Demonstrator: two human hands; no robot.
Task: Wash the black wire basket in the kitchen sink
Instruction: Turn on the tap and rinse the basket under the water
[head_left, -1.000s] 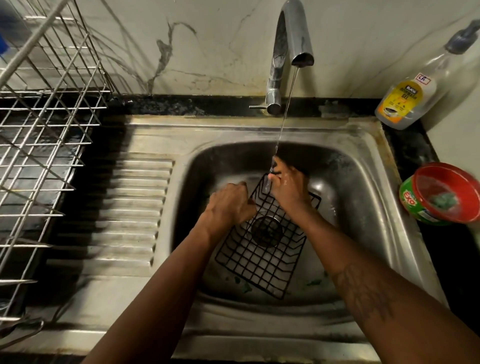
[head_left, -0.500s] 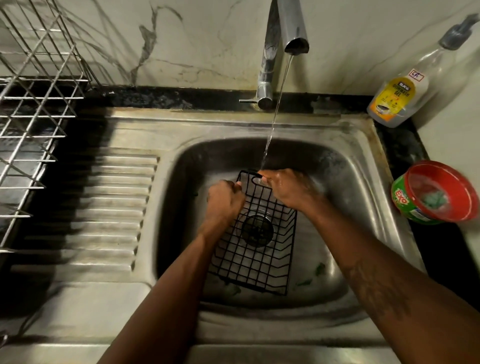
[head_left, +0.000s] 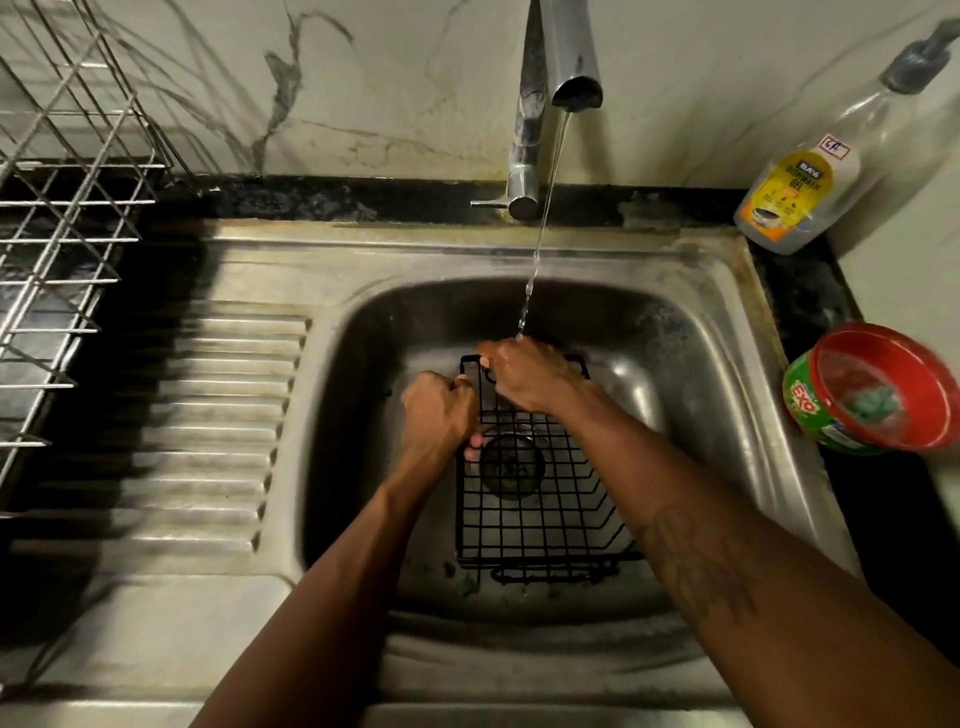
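Steel sink (head_left: 717, 395) under running tap (head_left: 571, 62): left hand (head_left: 439, 415) and right hand (head_left: 524, 376), each grip curled round the black wire basket (head_left: 535, 525) near its far-left corner

The bottle (head_left: 800, 197) carries a yellow label reading "DISHWASH GEL"; the small brand name above it is too blurred to read. A white sticker (head_left: 834, 148) bears unclear handwriting. The tub (head_left: 878, 389) reads "EXO".

Both forearms are extending forward, the left hand (head_left: 439, 410) and right hand (head_left: 524, 376) gripping the black wire basket (head_left: 540, 514).
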